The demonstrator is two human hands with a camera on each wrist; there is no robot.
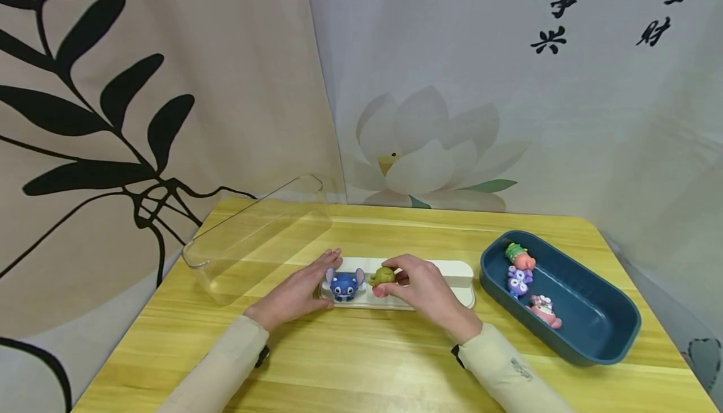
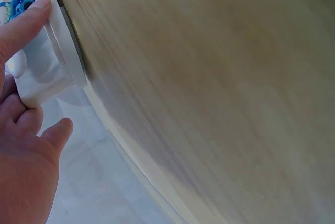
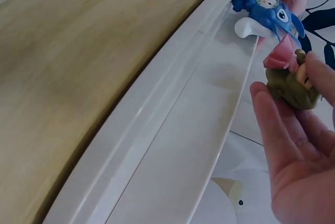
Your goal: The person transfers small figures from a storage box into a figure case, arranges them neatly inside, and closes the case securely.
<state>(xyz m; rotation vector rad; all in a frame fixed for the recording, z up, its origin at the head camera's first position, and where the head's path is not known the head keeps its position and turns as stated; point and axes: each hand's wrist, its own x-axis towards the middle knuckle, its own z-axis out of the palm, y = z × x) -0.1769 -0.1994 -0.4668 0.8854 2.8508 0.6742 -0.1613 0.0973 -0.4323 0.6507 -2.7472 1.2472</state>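
Note:
A white display base [image 1: 418,300] lies lengthwise on the table, its raised step along the back. My left hand [image 1: 298,292] grips its left end, thumb at the front edge and fingers behind; the left wrist view shows that thumb [image 2: 29,25] close to the blue figure's feet. The blue big-eared figurine [image 1: 344,286] sits upright on the base's left part. Between thumb and fingertips my right hand [image 1: 425,287] pinches an olive-green figurine [image 3: 293,89] with a pink part, held above the base just right of the blue one.
A dark blue tub [image 1: 599,312] stands on the right, with a green-and-pink figurine [image 1: 521,257], a purple figurine [image 1: 518,281] and a pink figurine [image 1: 544,311] along its left side. A clear cover [image 1: 260,243] lies at the back left of the wooden table [image 1: 350,363].

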